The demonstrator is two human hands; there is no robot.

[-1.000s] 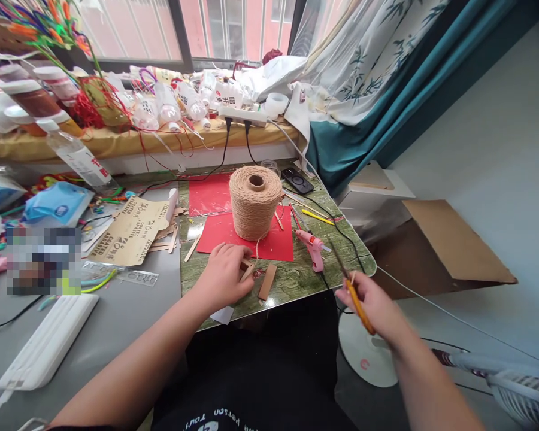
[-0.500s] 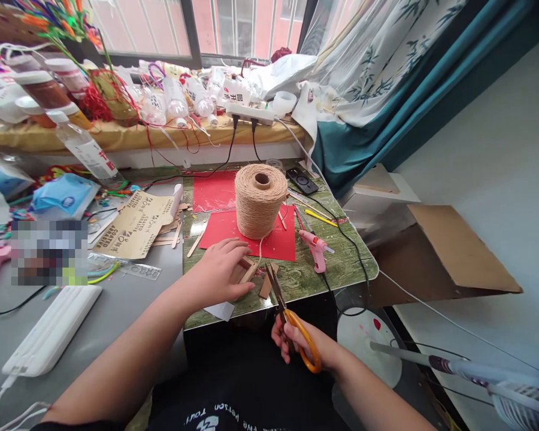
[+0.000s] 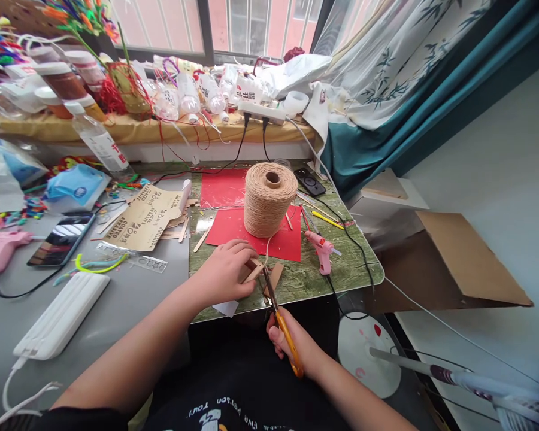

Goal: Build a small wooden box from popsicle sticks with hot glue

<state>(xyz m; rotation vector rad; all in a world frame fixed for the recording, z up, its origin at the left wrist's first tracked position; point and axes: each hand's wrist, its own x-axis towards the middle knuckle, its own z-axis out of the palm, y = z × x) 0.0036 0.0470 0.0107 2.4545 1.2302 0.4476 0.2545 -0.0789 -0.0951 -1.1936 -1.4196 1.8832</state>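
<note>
My left hand (image 3: pixel 227 270) is closed around a small piece built of flat wooden sticks (image 3: pixel 253 273), partly hidden by the fingers. A strand of twine (image 3: pixel 268 246) runs down to that piece from a large spool of twine (image 3: pixel 268 206) standing upright. Orange-handled scissors (image 3: pixel 288 338) are in my right hand (image 3: pixel 306 347), blades pointing away from me. Their tips are at the strand's lower end, beside the wooden piece; whether they touch the twine I cannot tell. Under the blades lies a brown strip (image 3: pixel 276 276).
Red sheets (image 3: pixel 224 224) lie beneath the spool. To the right are a pink glue gun (image 3: pixel 320 248) with its cord and a yellow stick (image 3: pixel 327 219). A phone (image 3: pixel 61 239), sandpaper (image 3: pixel 146 218) and a white power strip (image 3: pixel 63 314) occupy the left. An open cardboard box (image 3: pixel 471 257) stands right.
My right hand has brought the scissors up and left to the twine by the wooden piece, and turned them more edge-on. My left hand keeps its hold. The view has shifted slightly left.
</note>
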